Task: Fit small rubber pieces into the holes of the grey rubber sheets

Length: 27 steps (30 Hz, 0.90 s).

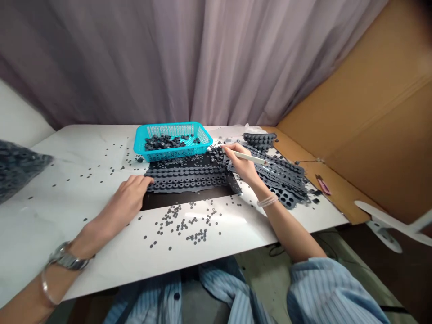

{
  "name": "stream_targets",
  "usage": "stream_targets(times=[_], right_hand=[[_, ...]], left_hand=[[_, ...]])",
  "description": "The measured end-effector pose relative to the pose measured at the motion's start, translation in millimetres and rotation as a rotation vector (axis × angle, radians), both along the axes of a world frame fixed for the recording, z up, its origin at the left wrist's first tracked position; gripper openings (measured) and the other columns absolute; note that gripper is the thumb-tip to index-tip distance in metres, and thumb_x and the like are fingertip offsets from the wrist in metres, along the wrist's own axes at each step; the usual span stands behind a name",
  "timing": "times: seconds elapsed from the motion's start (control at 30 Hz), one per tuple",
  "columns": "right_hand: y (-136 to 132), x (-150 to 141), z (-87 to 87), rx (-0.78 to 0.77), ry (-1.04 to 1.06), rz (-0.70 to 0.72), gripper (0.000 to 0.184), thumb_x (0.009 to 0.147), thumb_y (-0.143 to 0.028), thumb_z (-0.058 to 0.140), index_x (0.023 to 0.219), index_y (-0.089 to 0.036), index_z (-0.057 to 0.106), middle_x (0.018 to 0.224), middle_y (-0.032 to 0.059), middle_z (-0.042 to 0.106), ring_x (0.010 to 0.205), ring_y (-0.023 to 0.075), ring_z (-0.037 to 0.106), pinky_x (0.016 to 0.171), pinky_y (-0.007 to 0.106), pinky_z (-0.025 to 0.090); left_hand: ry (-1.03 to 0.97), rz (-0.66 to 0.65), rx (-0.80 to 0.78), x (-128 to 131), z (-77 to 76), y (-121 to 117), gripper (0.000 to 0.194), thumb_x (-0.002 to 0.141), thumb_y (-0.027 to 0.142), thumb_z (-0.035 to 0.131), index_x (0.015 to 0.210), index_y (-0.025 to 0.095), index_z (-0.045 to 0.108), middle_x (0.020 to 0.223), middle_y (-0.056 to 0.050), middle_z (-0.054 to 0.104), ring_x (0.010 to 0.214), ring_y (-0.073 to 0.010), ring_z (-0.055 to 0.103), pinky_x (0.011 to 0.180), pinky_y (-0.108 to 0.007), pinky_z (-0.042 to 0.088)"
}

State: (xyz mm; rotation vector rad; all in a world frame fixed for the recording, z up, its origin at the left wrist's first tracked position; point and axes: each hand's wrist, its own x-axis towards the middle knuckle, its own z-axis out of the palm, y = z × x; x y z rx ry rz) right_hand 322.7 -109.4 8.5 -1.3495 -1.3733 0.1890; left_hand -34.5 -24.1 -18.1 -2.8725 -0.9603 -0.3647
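A dark grey moulded rubber sheet point(189, 180) with rows of round studs and holes lies across a black mat point(175, 200). My left hand point(130, 195) is at its left end, fingers closed on the edge. My right hand point(241, 164) grips a slim white pen-like tool point(249, 157) above the sheet's right end. The working tip is hidden among my fingers and dark pieces. Just behind the sheet stands a turquoise basket point(141, 150) holding small black rubber parts point(165, 142). More perforated rubber sheets point(286, 173) are piled beside my right hand.
Small black discs point(199, 236) are scattered over the white table point(111, 265). A bag of dark parts point(20, 168) sits at the far left. A curved studded sheet point(259, 140) lies at the back right. A pink-handled cutter point(323, 184) rests near the cardboard wall point(367, 103).
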Motion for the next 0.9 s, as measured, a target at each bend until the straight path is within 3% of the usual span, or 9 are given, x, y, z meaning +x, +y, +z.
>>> stream_targets(times=[0.07,0.2,0.3,0.37,0.47,0.57,0.63,0.73,0.9], right_hand=[[-5,3,-1.1,-0.015,0.006,0.008,0.025,0.091,-0.042,0.056,0.089,-0.019,0.066,0.095,0.0037,0.071,0.088,0.0178,0.063,0.081,0.031,0.046],[-12,7,-13.3,-0.113,-0.029,0.018,0.026,0.092,-0.043,0.054,0.088,-0.020,0.066,0.097,0.0044,0.071,0.090,0.0193,0.064,0.081,0.033,0.048],[-14,2,-23.6,-0.163,-0.136,0.044,0.022,0.092,-0.040,0.054,0.093,-0.022,0.067,0.100,0.0044,0.071,0.096,0.0205,0.063,0.086,0.036,0.049],[-14,-5,-28.6,-0.164,-0.217,0.098,0.018,0.092,-0.036,0.056,0.096,-0.023,0.067,0.105,0.0052,0.069,0.104,0.0213,0.062,0.093,0.039,0.047],[-14,-18,-33.1,-0.165,-0.275,0.181,0.017,0.092,-0.033,0.057,0.100,-0.023,0.068,0.115,0.0080,0.065,0.113,0.0217,0.059,0.099,0.040,0.046],[-13,-30,-35.4,-0.191,-0.321,0.219,0.018,0.093,-0.032,0.056,0.103,-0.022,0.068,0.120,0.0095,0.063,0.115,0.0216,0.059,0.099,0.040,0.047],[-12,-37,-37.1,-0.196,-0.367,0.236,0.018,0.093,-0.031,0.056,0.103,-0.022,0.068,0.119,0.0098,0.063,0.117,0.0218,0.059,0.100,0.040,0.047],[-8,-43,-40.7,-0.172,-0.456,0.283,0.018,0.094,-0.030,0.054,0.104,-0.022,0.067,0.116,0.0087,0.066,0.122,0.0225,0.055,0.102,0.042,0.047],[-5,-45,-44.3,-0.156,-0.596,0.295,0.019,0.095,-0.032,0.052,0.105,-0.023,0.066,0.121,0.0102,0.065,0.124,0.0245,0.054,0.101,0.046,0.048]], left_hand=[[0.034,-0.013,0.027,-18,2.6,9,0.047,0.083,0.003,0.035,0.126,0.018,0.048,0.119,-0.009,0.061,0.113,-0.0257,0.053,0.092,-0.039,0.045],[0.179,0.078,0.210,-69,11.8,29,0.042,0.084,0.013,0.037,0.122,0.022,0.054,0.103,-0.006,0.067,0.098,-0.0294,0.058,0.080,-0.044,0.047],[0.278,0.161,0.325,-86,27.1,28,0.040,0.086,0.019,0.032,0.116,0.021,0.059,0.097,-0.008,0.066,0.086,-0.0316,0.058,0.069,-0.044,0.046],[0.318,0.172,0.353,-71,39.4,17,0.039,0.090,0.024,0.031,0.115,0.020,0.060,0.099,-0.011,0.064,0.084,-0.0321,0.057,0.068,-0.044,0.045],[0.262,0.087,0.292,-14,51.9,-10,0.036,0.094,0.028,0.033,0.115,0.019,0.061,0.101,-0.012,0.062,0.088,-0.0297,0.057,0.072,-0.042,0.046],[0.204,-0.124,0.120,53,50.7,-35,0.036,0.097,0.030,0.035,0.122,0.018,0.058,0.113,-0.011,0.061,0.102,-0.0255,0.057,0.087,-0.039,0.046],[0.181,-0.147,0.051,84,43.1,-47,0.038,0.098,0.033,0.036,0.127,0.017,0.056,0.116,-0.012,0.061,0.107,-0.0254,0.056,0.090,-0.039,0.045],[0.154,-0.136,0.016,99,26.3,-57,0.042,0.099,0.034,0.037,0.133,0.014,0.051,0.126,-0.015,0.059,0.118,-0.0275,0.052,0.096,-0.041,0.044],[0.092,-0.130,0.045,90,1.2,-61,0.047,0.100,0.033,0.035,0.139,0.011,0.045,0.140,-0.017,0.051,0.130,-0.0306,0.044,0.102,-0.044,0.040]])
